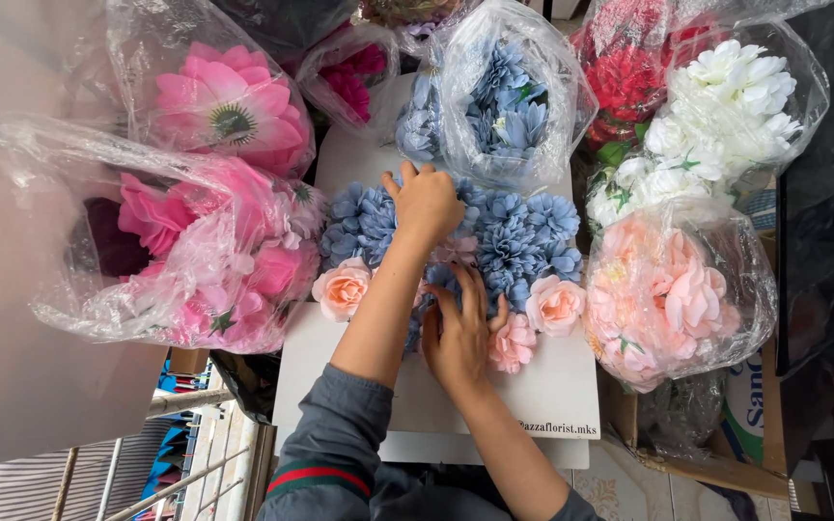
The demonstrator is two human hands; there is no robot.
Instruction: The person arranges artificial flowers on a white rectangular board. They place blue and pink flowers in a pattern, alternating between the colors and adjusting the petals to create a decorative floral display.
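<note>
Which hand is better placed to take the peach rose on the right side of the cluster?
Probably the right hand. It lies spread low on the cluster, a short way from the peach rose. The left hand is higher up, on the blue flowers.

- A flat white rectangular board serves as the worktop.
- On it lies a cluster of dusty-blue fabric flowers, edged by pale peach fabric roses.
- A clear plastic bag of blue flowers seems to rest on its far end.
</note>
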